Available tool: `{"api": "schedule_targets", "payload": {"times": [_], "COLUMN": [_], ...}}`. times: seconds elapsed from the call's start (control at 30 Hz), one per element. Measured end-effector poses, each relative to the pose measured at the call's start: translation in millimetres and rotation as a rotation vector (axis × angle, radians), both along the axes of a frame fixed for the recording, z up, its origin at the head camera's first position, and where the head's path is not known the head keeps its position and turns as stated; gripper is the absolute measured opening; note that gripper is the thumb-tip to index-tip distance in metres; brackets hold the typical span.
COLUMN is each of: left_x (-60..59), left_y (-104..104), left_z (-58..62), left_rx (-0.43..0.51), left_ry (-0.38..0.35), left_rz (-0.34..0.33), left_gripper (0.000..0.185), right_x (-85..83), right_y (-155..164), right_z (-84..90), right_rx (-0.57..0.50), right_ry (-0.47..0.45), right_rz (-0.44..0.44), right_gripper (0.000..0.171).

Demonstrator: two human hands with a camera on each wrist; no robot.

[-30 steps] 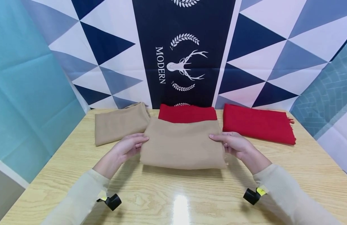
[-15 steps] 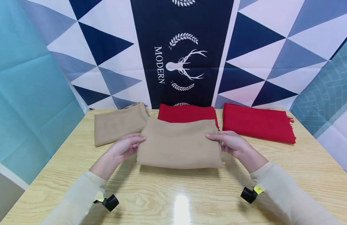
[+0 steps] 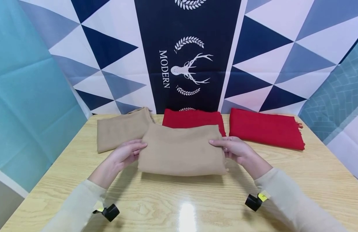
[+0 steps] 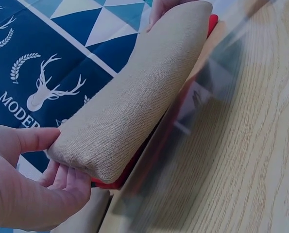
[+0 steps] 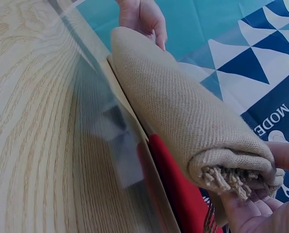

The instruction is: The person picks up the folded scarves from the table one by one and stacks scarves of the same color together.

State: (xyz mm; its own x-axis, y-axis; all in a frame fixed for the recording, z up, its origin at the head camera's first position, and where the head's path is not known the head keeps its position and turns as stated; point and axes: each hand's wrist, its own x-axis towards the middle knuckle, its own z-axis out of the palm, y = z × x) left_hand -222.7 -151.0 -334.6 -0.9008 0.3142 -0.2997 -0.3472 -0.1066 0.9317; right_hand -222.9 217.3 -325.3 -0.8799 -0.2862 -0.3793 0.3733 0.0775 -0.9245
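Observation:
Held level a little above the table is a folded beige scarf [image 3: 182,151], with its shadow below. My left hand [image 3: 125,154] pinches its left end, thumb on top and fingers underneath. At the other end my right hand [image 3: 238,150] grips it the same way. The right wrist view shows the scarf's layers [image 5: 231,160] and a knotted fringe at the right end. Behind it, partly covered in the head view, lies a folded red scarf [image 3: 193,119]. Another folded beige scarf [image 3: 122,130] lies at the back left, close to my left hand.
A second folded red scarf [image 3: 266,129] with fringe lies at the back right of the wooden table [image 3: 155,206]. A patterned cloth backdrop [image 3: 187,48] rises behind the table's back edge, with teal cloth [image 3: 31,96] at the left.
Both hands have shifted slightly to the left together, carrying the held beige scarf with them. More of the middle red scarf's right edge shows. The other scarves stay put.

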Motion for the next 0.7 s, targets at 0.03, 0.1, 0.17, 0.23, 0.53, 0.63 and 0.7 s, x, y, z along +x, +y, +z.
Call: {"api": "schedule_targets", "payload": {"times": [0.03, 0.1, 0.17, 0.23, 0.53, 0.63, 0.7], "left_x": [0.7, 2.1, 3.1, 3.5, 5.4, 6.6, 7.4], "left_y": [-1, -3, -4, -6, -12, -14, -15], "left_z": [-0.3, -0.4, 0.4, 2.0, 5.5, 4.8, 4.1], "left_rx": [-0.001, -0.005, -0.008, -0.011, 0.001, 0.007, 0.005], "left_ry": [0.001, 0.004, 0.006, 0.008, 0.000, -0.006, -0.010], "left_rz": [-0.003, -0.007, -0.007, -0.009, 0.005, 0.005, 0.008], "left_gripper": [0.019, 0.020, 0.018, 0.015, 0.010, 0.010, 0.009], "right_x": [0.0, -0.2, -0.5, -1.0, -3.4, -2.9, -3.0], "right_y": [-1, -2, -4, -6, -12, -13, -14], "right_z": [-0.6, -0.9, -0.2, 1.2, 1.8, -0.1, -1.6], "right_rx": [0.000, -0.001, 0.000, 0.001, 0.010, 0.015, 0.013], "right_ry": [0.000, -0.002, -0.003, -0.001, 0.003, -0.002, -0.004], "right_rz": [0.002, 0.003, 0.003, 0.000, 0.005, 0.001, 0.002], "right_gripper": [0.011, 0.010, 0.010, 0.012, 0.007, 0.006, 0.007]}}
